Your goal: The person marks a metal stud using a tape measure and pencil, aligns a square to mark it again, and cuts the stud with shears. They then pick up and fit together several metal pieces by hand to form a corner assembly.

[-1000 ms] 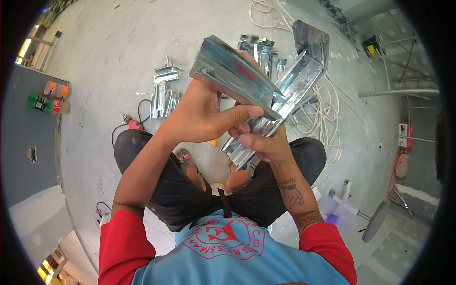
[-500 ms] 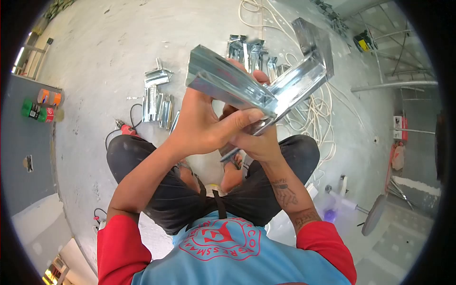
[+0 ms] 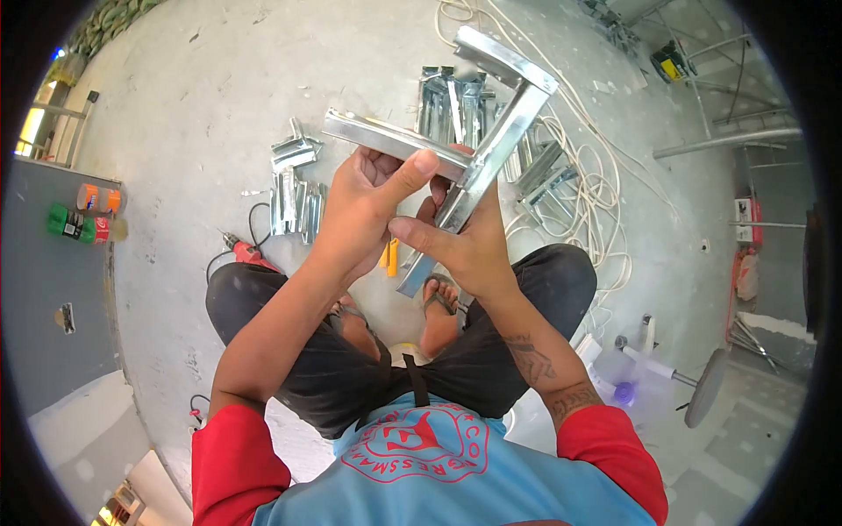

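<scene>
Both my hands hold up a shiny metal channel bracket [image 3: 517, 120], made of bent lengths of steel channel, above the floor between my knees. My left hand [image 3: 367, 202] grips the arm that juts out to the left, thumb along its edge near the joint. Around the lower part of the long length my right hand [image 3: 465, 241] is closed, with its thumb across the front. Some of the right fingers are hidden behind the metal. A narrow yellow object [image 3: 389, 258] shows below the hands, partly covered by them.
Cut channel pieces lie in a left pile [image 3: 296, 206], a middle pile [image 3: 452, 105] and a right pile [image 3: 548, 180]. White cable [image 3: 605, 210] coils at right. A red drill [image 3: 252, 254] rests by my left knee. Bottles [image 3: 79, 223] stand at far left.
The bracket has turned in my hands and its left arm now lies flatter and lower. My right thumb has shifted along the long length. The yellow object has come into view.
</scene>
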Tool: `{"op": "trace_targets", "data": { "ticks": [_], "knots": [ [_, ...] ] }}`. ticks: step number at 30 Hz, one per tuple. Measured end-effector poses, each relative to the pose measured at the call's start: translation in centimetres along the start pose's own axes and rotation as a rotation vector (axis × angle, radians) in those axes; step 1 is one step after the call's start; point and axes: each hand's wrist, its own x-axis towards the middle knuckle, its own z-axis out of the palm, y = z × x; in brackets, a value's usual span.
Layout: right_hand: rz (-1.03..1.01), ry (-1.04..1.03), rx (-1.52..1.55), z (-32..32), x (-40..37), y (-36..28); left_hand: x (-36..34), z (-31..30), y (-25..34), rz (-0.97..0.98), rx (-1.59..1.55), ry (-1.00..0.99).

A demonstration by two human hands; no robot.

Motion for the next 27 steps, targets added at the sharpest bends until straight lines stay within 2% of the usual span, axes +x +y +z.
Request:
{"op": "trace_targets", "data": {
  "ticks": [2, 3, 8, 13, 14, 15, 16, 17, 18, 20, 21, 22, 24, 26, 27],
  "knots": [
    [-0.015, -0.016, -0.065, -0.3, 0.1, 0.3, 0.0, 0.2, -0.1, -0.059, -0.222, 0.009],
    [-0.038, -0.014, -0.046, -0.2, 0.2, 0.4, 0.0, -0.2, 0.0, -0.099, -0.229, -0.081],
    [-0.053, -0.003, -0.066, -0.2, 0.0, -0.9, 0.1, -0.5, -1.2, -0.107, -0.309, -0.061],
    [0.136, -0.008, -0.091, -0.1, -0.4, -1.0, 0.0, -0.4, -0.9, -0.178, -0.355, -0.009],
    [0.137, -0.011, -0.088, -0.1, -0.6, -0.8, 0.0, -0.7, -0.5, -0.259, -0.447, -0.020],
    [0.088, -0.032, -0.243, 0.0, -0.8, -0.3, 0.0, -1.0, -0.2, -0.336, -0.539, -0.028],
    [0.034, -0.056, -0.398, 0.0, -0.8, 0.1, 0.0, -1.2, -0.7, -0.327, -0.539, -0.022],
    [-0.038, -0.075, -0.184, 0.0, -0.5, 0.3, 0.1, -1.1, -1.1, -0.210, -0.460, -0.067],
    [-0.044, -0.080, -0.182, -0.2, -0.1, 0.1, 0.2, -0.9, -1.5, -0.095, -0.379, -0.115],
    [0.051, -0.033, -0.025, -0.7, 0.1, -0.6, -0.4, -0.1, -1.7, -0.080, -0.357, -0.040],
    [0.062, -0.059, 0.108, -0.8, 0.0, -0.2, -0.6, 0.4, -1.5, 0.026, -0.297, -0.062],
    [0.062, -0.062, 0.096, -0.9, 0.1, 0.1, -0.8, 0.8, -1.2, 0.132, -0.239, -0.082],
    [-0.183, -0.115, 0.061, -1.1, 0.4, 0.5, -1.4, 0.6, -0.1, 0.088, -0.164, -0.145],
    [-0.209, -0.160, -0.024, -2.0, 0.3, 0.5, -1.8, 0.7, -0.1, 0.230, -0.140, -0.207],
    [-0.202, -0.162, -0.109, -2.3, 0.2, 0.7, -1.8, 0.6, 0.0, 0.230, -0.112, -0.243]
  ]
}}
